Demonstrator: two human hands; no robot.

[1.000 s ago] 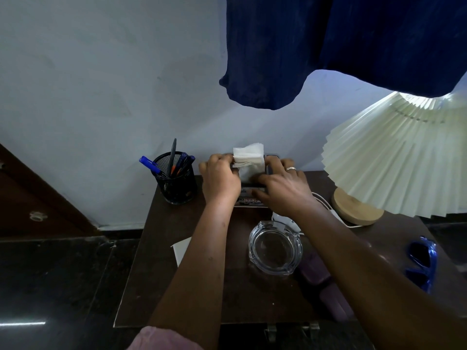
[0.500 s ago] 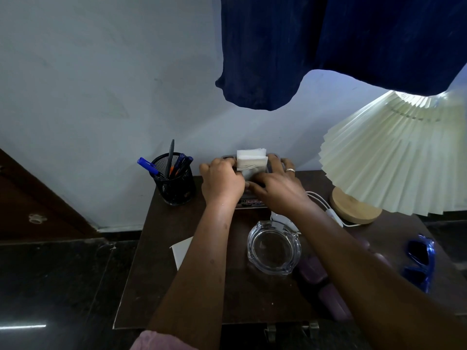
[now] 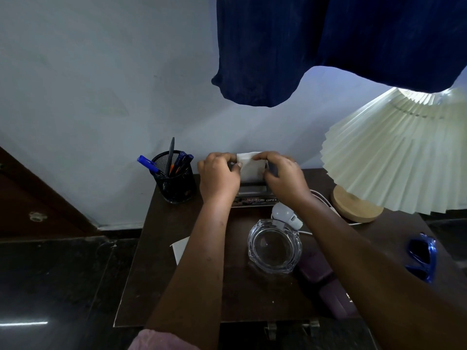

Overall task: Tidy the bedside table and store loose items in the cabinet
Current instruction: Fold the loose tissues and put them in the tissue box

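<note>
Two hands on the napkins, at the back of the desk by the wall.

We see a black mesh cup (image 3: 177,190) at the desk's (image 3: 161,274) back left corner with several pens (image 3: 171,157) standing in it, one blue pen leaning out to the left. Just to its right, a white stack of napkins (image 3: 250,168) stands upright in the napkin holder (image 3: 252,190). Our left hand (image 3: 218,176) grips the stack's left edge and our right hand (image 3: 283,178) grips its right edge. The fingers of both curl over the top and the thumbs press the front. Both forearms stretch forward across the desk. A glass ashtray (image 3: 274,248) sits between the forearms, with a white bulb (image 3: 286,215) just behind it.
</note>
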